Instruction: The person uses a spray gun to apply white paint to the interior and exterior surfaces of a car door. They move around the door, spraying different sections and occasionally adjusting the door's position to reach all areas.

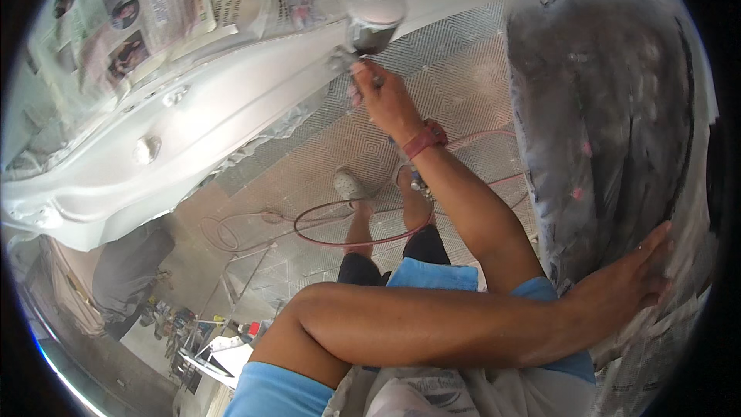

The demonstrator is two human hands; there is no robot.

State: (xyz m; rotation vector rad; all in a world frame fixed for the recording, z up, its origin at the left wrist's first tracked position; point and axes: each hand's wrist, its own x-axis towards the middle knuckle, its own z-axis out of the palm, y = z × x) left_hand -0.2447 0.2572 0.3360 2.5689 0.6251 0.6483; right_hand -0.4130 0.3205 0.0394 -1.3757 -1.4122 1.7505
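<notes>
My right hand (392, 104), with a red band at its wrist, is wrapped round a spray gun (340, 59). A translucent cup (375, 25) with dark contents sits on top of the gun. The gun is close to a silvery-white car body panel (208, 112), with its front end blurred. My left arm crosses over my right one. At the right, my left hand (625, 284) lies with fingers stretched out against the edge of a large panel, probably a door, with a dark grey covering (602, 116). Part of that hand's grip is hidden.
Printed newspaper sheets (154, 19) cover the area above the pale panel. A reddish hose (297, 224) loops over the patterned floor (455, 77) around my legs. Several tools and small items (181, 332) lie at the lower left, near a dark draped cloth (135, 270).
</notes>
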